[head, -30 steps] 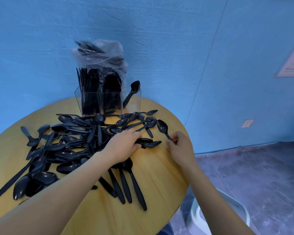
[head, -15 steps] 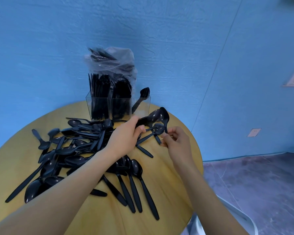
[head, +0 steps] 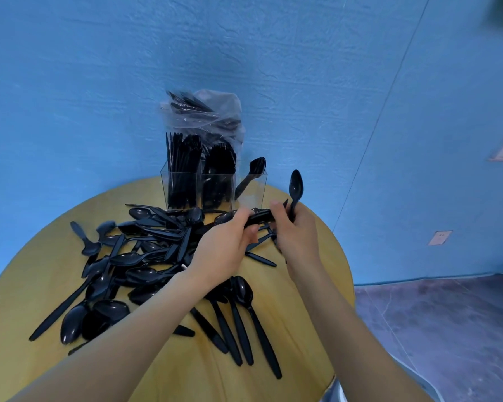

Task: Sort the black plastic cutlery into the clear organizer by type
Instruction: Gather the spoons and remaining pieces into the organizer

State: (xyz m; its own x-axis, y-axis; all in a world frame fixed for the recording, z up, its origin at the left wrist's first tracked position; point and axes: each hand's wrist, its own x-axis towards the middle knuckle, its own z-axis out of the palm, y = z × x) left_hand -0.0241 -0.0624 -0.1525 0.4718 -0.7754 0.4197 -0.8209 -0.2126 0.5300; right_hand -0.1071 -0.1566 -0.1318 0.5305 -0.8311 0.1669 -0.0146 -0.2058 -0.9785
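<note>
1. Head view first: the right hand (head: 298, 232) is curled round the handle of a glossy black plastic spoon (head: 296, 189), bowl pointing up, above the far right part of the round yellow wooden worktop (head: 299, 329).
2. Just beside it, the left hand (head: 225, 249) grips a blurred bundle of black plastic spoons (head: 254, 217) held roughly level; its far end reaches the right hand's fingers (head: 279, 211), though the blur hides whether they touch.
3. Under and left of both hands lies the loose heap of black plastic spoons (head: 134, 256), criss-crossed over the left half of the worktop.
4. Nearer the person, a row of four long black spoons (head: 238, 323) lies side by side, handles pointing toward the near edge.
5. At the far edge stands the clear three-compartment plastic organizer (head: 212, 188): left and middle compartments packed with upright black cutlery, right one holding a single leaning black spoon (head: 251, 177).
6. Behind it, a crumpled clear plastic bag of black cutlery (head: 206, 114) sits against the textured blue wall (head: 99, 82).
</note>
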